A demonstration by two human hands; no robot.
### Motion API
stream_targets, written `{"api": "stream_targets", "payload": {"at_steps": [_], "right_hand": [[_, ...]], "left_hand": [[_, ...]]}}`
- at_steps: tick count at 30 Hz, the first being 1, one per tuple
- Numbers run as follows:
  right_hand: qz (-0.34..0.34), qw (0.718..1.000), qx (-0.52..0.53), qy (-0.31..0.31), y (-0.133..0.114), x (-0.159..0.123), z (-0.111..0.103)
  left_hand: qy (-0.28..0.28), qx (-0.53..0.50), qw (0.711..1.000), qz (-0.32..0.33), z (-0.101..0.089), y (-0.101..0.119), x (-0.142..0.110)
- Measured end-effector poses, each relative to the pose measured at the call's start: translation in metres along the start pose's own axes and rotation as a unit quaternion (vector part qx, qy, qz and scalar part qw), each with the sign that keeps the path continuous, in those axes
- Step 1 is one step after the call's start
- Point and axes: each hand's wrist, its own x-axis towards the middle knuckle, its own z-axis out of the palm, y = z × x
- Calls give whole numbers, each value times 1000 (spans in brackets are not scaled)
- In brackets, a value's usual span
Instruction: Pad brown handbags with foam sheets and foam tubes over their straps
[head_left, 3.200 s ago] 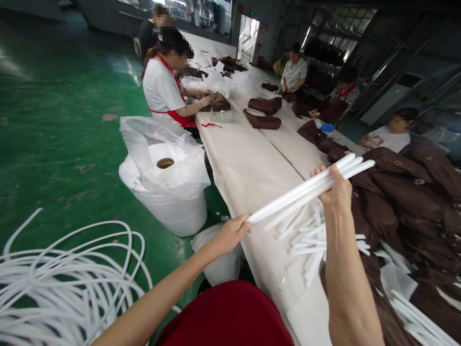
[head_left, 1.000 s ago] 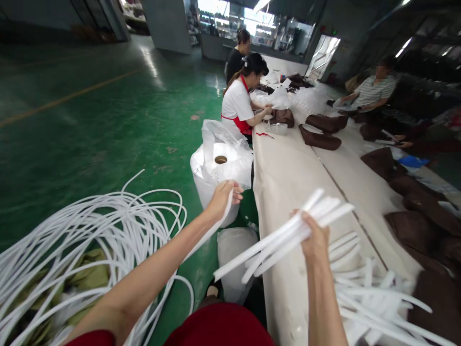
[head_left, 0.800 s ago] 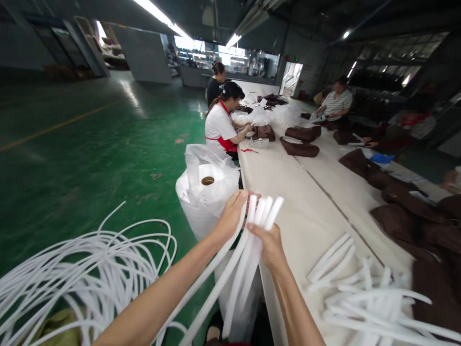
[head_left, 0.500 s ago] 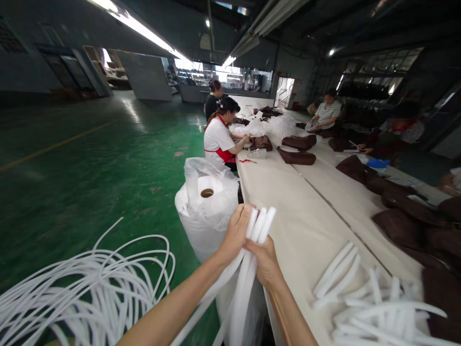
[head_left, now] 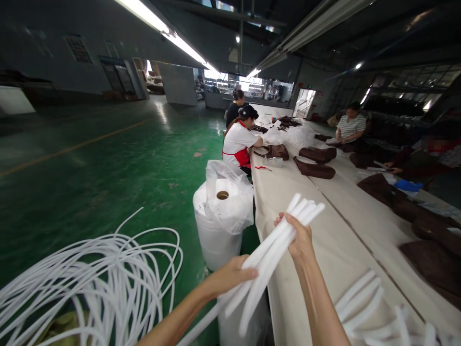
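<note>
R hand [head_left: 300,239] has fingers wrapped snug round the upper part of a bundle of white rods [head_left: 273,247], thumb over front, tips sticking out past the grip. L hand [head_left: 230,276] holds same bundle lower down, thumb laid across, other fingers mostly hid behind, so can't tell how tight. Bundle slants above the left edge of the table [head_left: 281,187], lower ends hanging past it. One long white strand [head_left: 196,329] runs down-left below L hand.

More cut white pieces [head_left: 363,302] lie on table nr its near end, R forearm just beside. Big white coil [head_left: 118,269] sits on green floor [head_left: 97,187], well left of table, w/ olive cloth [head_left: 68,327] partly under it. Plastic-wrapped roll [head_left: 216,245] stands upright nr table's left edge. Brown pieces [head_left: 435,254] line table's right side. Co-worker in red apron [head_left: 237,144] is at left edge, farther up.
</note>
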Motion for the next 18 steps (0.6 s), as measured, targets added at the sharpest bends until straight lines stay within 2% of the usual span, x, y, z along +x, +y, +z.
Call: {"api": "stream_targets", "payload": {"at_steps": [3, 7, 11, 18], "right_hand": [[-6, 1000, 16, 18, -2, 11, -7], [-3, 999, 36, 22, -10, 12, -12], [-9, 999, 25, 20, -20, 11, -13], [-4, 999, 8, 34, -28, 18, -18]], "left_hand": [[-9, -50, 999, -20, -7, -12, -17], [14, -106, 994, -35, -13, -7, -33], [13, -114, 992, -48, -20, 4, -40], [3, -112, 993, -23, -27, 4, -51]]}}
